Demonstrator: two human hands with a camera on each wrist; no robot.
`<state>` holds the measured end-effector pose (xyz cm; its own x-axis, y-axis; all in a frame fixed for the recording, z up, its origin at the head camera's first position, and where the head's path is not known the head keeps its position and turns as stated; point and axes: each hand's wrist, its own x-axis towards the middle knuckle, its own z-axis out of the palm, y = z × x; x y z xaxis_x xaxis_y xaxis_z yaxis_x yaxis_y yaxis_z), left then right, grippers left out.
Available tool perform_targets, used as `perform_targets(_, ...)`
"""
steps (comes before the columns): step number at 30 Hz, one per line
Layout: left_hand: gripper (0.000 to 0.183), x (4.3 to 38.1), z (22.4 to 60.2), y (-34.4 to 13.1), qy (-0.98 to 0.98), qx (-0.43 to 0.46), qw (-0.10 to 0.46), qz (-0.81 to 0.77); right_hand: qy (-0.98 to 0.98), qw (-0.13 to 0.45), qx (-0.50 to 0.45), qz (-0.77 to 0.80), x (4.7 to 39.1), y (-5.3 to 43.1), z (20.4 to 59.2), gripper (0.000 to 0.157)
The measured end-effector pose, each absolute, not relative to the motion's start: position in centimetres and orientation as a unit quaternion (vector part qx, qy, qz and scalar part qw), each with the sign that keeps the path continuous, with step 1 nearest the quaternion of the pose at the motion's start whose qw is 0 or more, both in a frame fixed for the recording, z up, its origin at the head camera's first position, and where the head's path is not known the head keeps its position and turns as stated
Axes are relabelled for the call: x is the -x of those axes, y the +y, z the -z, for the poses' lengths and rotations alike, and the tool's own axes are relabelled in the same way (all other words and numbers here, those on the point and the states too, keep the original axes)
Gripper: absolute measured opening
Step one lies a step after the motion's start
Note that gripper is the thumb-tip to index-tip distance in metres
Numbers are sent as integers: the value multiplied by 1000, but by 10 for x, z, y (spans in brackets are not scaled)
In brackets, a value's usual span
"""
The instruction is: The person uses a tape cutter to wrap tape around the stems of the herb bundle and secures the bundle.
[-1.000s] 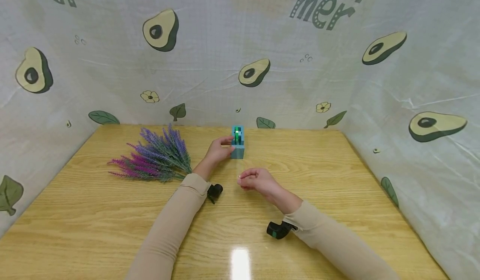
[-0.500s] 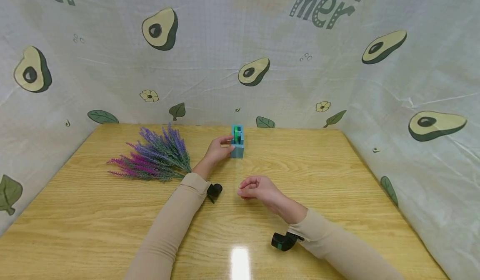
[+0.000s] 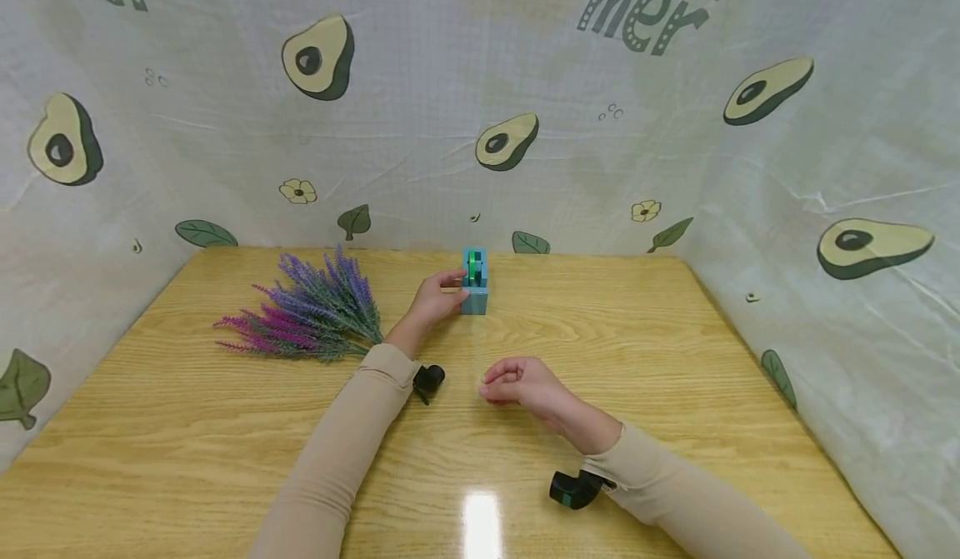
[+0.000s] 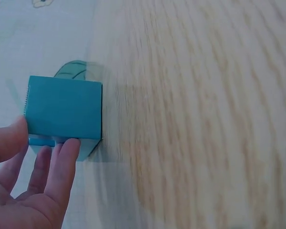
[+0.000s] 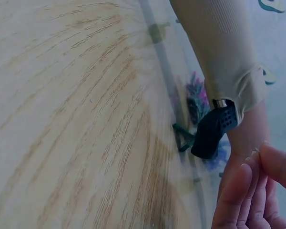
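A blue tape dispenser [image 3: 474, 301] with a green-cored roll stands toward the back of the table. My left hand [image 3: 437, 299] grips its left side, thumb near the front end. In the left wrist view the dispenser's end [image 4: 64, 107] appears as a teal block with a toothed edge by the thumb, and fingers [image 4: 66, 162] lie along its side. Closer to me, my right hand [image 3: 528, 388] pinches thumb against fingertips at the end of a faint clear strip of tape [image 3: 476, 338] leading from the dispenser. The right wrist view shows this pinch [image 5: 257, 157] close up.
Purple and magenta lavender stems [image 3: 307, 313] lie left of the dispenser, their cut ends by my left forearm. A printed avocado cloth [image 3: 420, 184] hangs behind and beside the wooden table [image 3: 637, 317]. Black wrist cameras [image 3: 573, 490] jut from both sleeves.
My right hand has drawn back toward me and slightly right, farther from the dispenser, still pinching. The left hand and dispenser stay in place.
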<state>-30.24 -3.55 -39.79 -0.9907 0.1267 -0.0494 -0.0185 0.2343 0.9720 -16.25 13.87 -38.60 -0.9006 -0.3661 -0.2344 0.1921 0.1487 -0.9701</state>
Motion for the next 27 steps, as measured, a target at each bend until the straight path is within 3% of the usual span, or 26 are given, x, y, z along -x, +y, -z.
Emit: perform_targets(27, 39, 250, 365, -108, 844, -103, 38, -525, 717, 213, 69, 660, 159, 144, 385, 14)
